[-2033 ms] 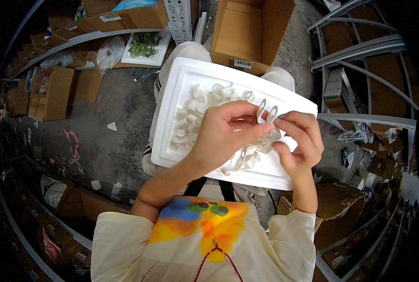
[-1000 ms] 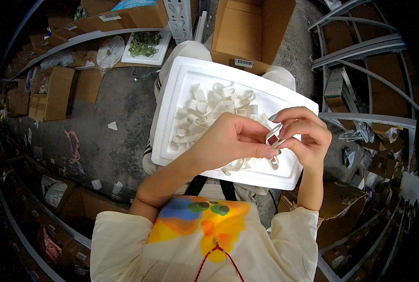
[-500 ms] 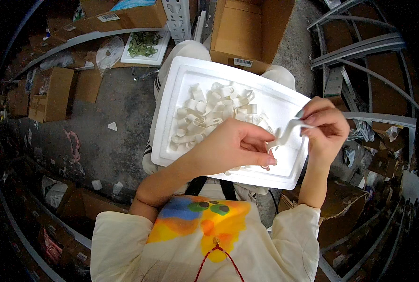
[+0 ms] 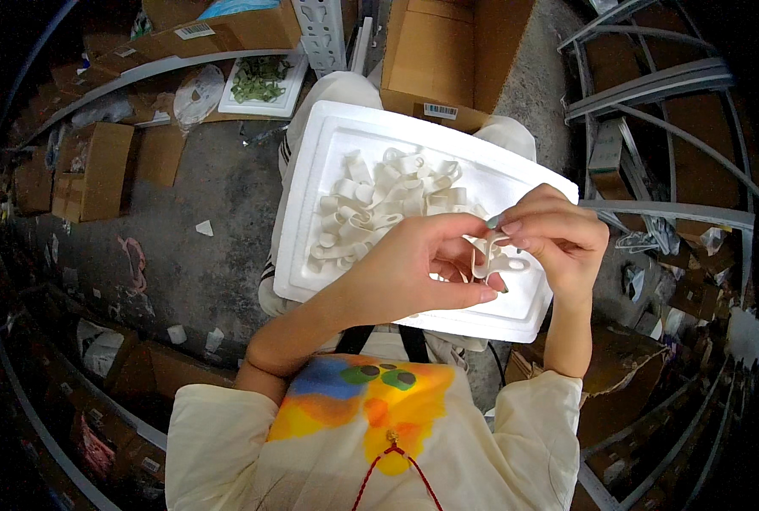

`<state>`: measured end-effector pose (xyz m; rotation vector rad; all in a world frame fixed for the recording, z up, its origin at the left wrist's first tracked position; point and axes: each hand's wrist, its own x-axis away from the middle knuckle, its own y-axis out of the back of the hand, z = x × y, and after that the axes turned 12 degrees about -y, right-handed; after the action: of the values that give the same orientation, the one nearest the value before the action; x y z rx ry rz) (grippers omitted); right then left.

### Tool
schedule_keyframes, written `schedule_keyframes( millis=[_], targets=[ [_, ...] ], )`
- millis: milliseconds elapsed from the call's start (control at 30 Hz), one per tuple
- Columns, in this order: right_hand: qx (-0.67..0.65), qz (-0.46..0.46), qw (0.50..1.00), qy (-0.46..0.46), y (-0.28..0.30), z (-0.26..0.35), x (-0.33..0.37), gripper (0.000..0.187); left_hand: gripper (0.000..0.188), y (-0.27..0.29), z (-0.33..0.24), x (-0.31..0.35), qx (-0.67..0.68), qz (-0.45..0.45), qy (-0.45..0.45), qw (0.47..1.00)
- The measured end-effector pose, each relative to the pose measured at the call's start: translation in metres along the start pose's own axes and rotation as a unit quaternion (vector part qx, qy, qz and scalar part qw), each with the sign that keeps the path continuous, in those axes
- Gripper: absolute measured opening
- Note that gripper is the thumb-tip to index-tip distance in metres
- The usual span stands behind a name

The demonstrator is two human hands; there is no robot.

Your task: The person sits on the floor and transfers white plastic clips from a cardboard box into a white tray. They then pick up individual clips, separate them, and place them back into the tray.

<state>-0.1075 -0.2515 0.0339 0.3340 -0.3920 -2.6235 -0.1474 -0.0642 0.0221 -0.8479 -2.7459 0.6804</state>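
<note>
Head view: how is the piece held?

"By the right hand point(image 4: 565, 241), thumb and fingertips being clamped on the upper part of a bent white flexible strip point(image 4: 499, 264) with a rounded, holed end."

"And what is done by the left hand point(image 4: 396, 266)?"

"Its thumb and forefinger are spread apart around the strip, with the other fingers curled behind. Whether the strip is gripped by them cannot be told."

"Where is the strip held?"

"Over the right part of a shallow white rectangular foam tray point(image 4: 318, 128), which is supported on the lap. To the left of the strip, a heap of similar curled white strips point(image 4: 384, 200) is gathered in the tray."

"What else is seen around it?"

"Beyond the tray, an open brown cardboard box point(image 4: 439, 47) is placed. At upper left, green pieces point(image 4: 258, 81) are spread on a smaller white tray point(image 4: 270, 111); at right, grey metal shelving point(image 4: 652, 95) is seen."
</note>
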Motion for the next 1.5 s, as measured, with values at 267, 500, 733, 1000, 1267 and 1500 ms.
schedule_keyframes(
  millis=[267, 500, 733, 1000, 1267, 1500],
  targets=[
    [-0.066, 0.029, 0.996, -0.058, -0.002, 0.000, 0.005, 0.019, 0.038, 0.003, 0.008, 0.003, 0.055, -0.030, -0.028, 0.998],
    [-0.069, 0.062, 0.992, -0.084, -0.002, -0.001, 0.006, 0.025, 0.025, 0.002, 0.006, 0.004, 0.059, -0.050, -0.030, 0.997],
    [-0.024, 0.069, 0.997, -0.016, -0.003, -0.007, 0.003, 0.022, 0.029, 0.002, 0.005, 0.003, 0.061, -0.058, -0.030, 0.996],
    [-0.111, 0.001, 0.992, -0.062, -0.007, -0.006, 0.008, 0.020, 0.051, -0.004, 0.021, 0.013, -0.232, -0.166, -0.247, 0.926],
    [-0.173, -0.019, 0.984, -0.047, -0.016, -0.009, 0.011, 0.022, 0.047, -0.013, 0.017, 0.011, -0.373, -0.180, -0.317, 0.853],
    [-0.188, -0.013, 0.982, -0.036, -0.019, -0.013, 0.011, 0.021, 0.042, -0.009, 0.011, 0.011, -0.381, -0.171, -0.350, 0.839]
  ],
)
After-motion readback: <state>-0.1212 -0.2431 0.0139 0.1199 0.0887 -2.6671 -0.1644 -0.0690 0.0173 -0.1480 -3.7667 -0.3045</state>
